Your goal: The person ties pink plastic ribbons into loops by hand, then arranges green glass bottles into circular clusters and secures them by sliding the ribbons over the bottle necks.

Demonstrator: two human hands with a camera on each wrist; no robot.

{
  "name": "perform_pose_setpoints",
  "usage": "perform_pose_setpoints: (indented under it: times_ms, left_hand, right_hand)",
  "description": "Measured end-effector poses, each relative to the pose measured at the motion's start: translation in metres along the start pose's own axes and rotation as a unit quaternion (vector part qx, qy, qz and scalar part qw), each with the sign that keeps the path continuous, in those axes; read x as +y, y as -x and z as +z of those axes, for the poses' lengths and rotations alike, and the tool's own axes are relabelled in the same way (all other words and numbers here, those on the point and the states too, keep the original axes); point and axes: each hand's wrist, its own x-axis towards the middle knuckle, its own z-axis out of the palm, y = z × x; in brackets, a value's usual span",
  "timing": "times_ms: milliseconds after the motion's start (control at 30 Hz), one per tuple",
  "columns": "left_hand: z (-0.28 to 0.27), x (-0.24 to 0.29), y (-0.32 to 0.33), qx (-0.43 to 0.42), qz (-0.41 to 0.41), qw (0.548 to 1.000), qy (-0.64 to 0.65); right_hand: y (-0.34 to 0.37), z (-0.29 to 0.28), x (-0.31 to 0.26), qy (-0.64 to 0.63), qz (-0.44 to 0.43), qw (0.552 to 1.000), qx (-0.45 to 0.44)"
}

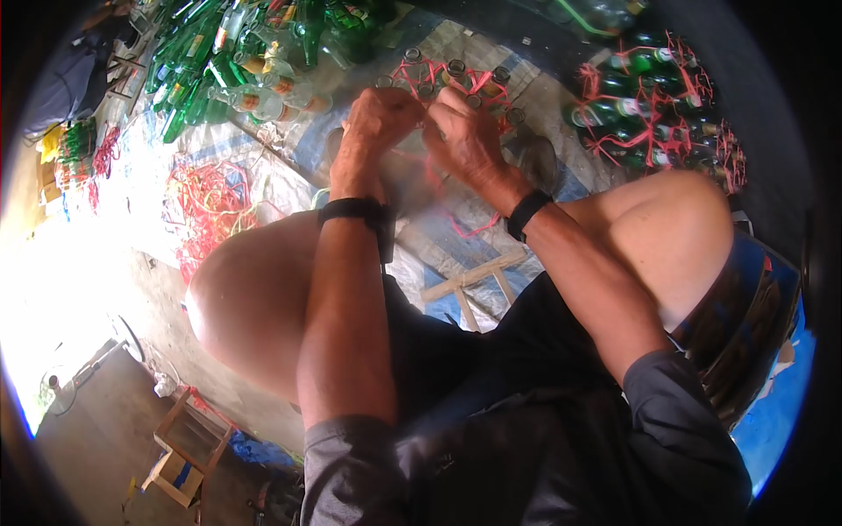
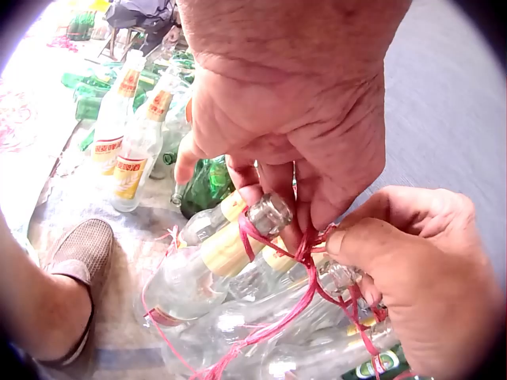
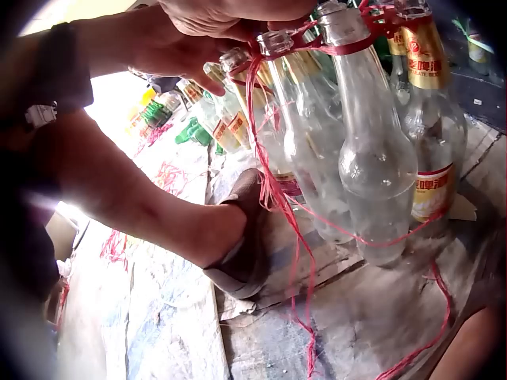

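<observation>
Clear glass bottles (image 3: 376, 150) stand upright in a cluster, red twine (image 3: 253, 95) looped round their necks and trailing down to the sheet. Above the bottle tops, the left hand (image 1: 377, 123) pinches the twine (image 2: 305, 253) beside a bottle mouth (image 2: 271, 214). Close against it, the right hand (image 1: 465, 140) holds the same twine between thumb and finger; in the left wrist view the right hand (image 2: 428, 269) comes in from the right. Some fingertips are hidden behind the hands and bottle necks.
Green bottles (image 1: 193, 70) lie piled at the back left. Tied green bottles (image 1: 649, 110) stand at the right. A tangle of red twine (image 1: 210, 206) lies left of the knees. A wooden frame (image 1: 474, 279) lies between the legs, and shoes flank the cluster.
</observation>
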Motion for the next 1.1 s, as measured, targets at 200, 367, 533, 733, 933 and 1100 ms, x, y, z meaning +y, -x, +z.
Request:
perform_pose_setpoints:
  times_ms: [200, 367, 533, 733, 933, 1100]
  left_hand:
    - [0.008, -0.005, -0.005, 0.018, 0.0, 0.998, -0.067]
    - [0.009, 0.0, -0.005, 0.026, 0.007, 0.993, -0.117]
    - [0.005, 0.001, -0.003, -0.001, 0.022, 0.992, -0.127]
    - [0.003, -0.004, -0.001, -0.005, 0.052, 0.993, -0.105]
    - [0.005, -0.007, 0.011, 0.025, 0.072, 0.997, -0.019]
    - [0.009, -0.012, 0.013, 0.042, 0.064, 0.997, 0.021]
  right_hand:
    - [0.011, -0.005, -0.01, 0.028, -0.05, 0.998, 0.008]
    - [0.028, 0.002, -0.018, -0.008, -0.025, 0.999, -0.023]
    - [0.045, 0.011, -0.026, 0.101, -0.056, 0.991, -0.064]
    - [0.051, 0.004, -0.032, 0.002, -0.048, 0.998, -0.031]
    - [0.046, -0.007, -0.034, -0.051, -0.011, 0.998, -0.022]
    - [0.045, -0.007, -0.035, -0.072, 0.0, 0.997, -0.025]
